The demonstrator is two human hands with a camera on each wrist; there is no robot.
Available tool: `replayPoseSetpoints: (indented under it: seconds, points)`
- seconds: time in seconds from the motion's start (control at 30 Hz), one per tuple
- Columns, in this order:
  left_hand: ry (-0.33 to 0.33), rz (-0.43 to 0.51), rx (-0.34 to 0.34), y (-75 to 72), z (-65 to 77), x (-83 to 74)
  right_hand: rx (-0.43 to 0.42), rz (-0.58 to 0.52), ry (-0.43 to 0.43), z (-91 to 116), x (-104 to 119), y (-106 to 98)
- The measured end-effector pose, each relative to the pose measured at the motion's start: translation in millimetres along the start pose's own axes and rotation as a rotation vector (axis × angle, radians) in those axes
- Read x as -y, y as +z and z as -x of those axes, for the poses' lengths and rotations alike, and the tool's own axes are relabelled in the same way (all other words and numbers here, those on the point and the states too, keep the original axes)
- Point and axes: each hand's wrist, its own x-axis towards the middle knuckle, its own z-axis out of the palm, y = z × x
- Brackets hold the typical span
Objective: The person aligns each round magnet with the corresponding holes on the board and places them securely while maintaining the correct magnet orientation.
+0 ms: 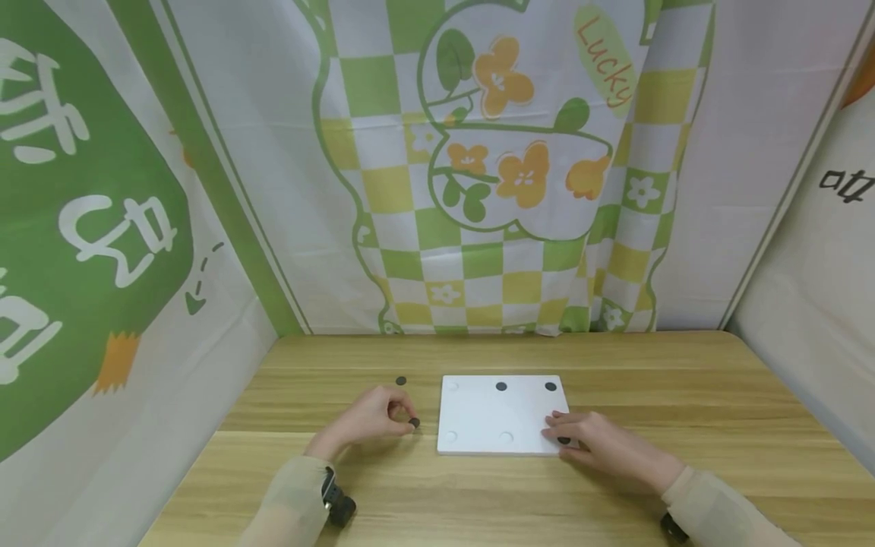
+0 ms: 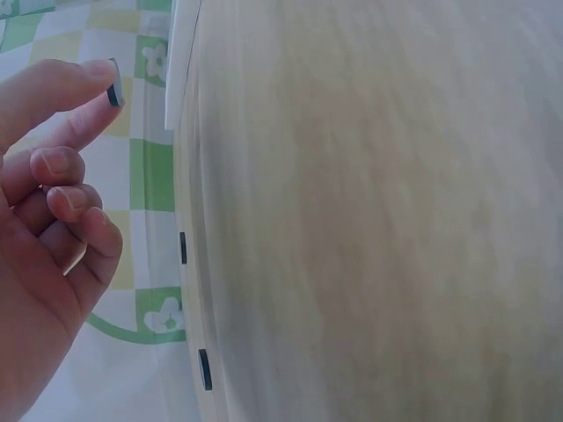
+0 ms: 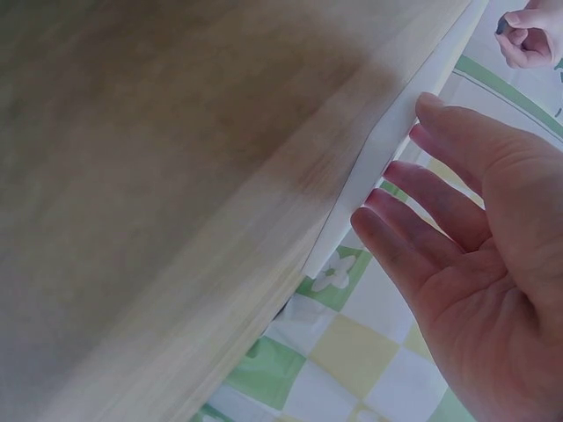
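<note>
My left hand (image 1: 372,416) pinches a small black disc (image 1: 414,422) between thumb and index finger, just left of the white board (image 1: 472,414). In the left wrist view the held disc (image 2: 115,83) is seen edge-on, thin and with a pale face. Across the board, my right hand (image 1: 595,441) rests at the right edge with fingers fairly straight, fingertips on the surface. Two black discs sit along the board's far side, one in the middle (image 1: 501,387) and one at the right corner (image 1: 550,387). A third disc (image 1: 563,440) shows partly under my right fingers.
Bare round recesses show at the board's left side and front middle. A loose black disc (image 1: 401,381) lies on the wooden table (image 1: 642,380) beyond my left hand; the left wrist view shows two loose discs. A patterned curtain (image 1: 492,281) hangs behind the table.
</note>
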Motion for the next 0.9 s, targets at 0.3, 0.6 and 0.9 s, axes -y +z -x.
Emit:
replayPoseSetpoints:
  seconds: [0.3, 0.6, 0.9]
  points:
    - [0.022, 0.035, -0.037, 1.7, -4.7, -4.5, 0.013, -0.001, 0.026, 0, 0, 0]
    - [0.006, 0.081, -0.043, 4.9, -10.6, -17.2, 0.020, -0.005, 0.037, 0, -1, 0]
    - [0.005, 0.102, -0.044, 12.7, -19.0, -22.8, 0.018, -0.005, 0.021, -1, -2, 0]
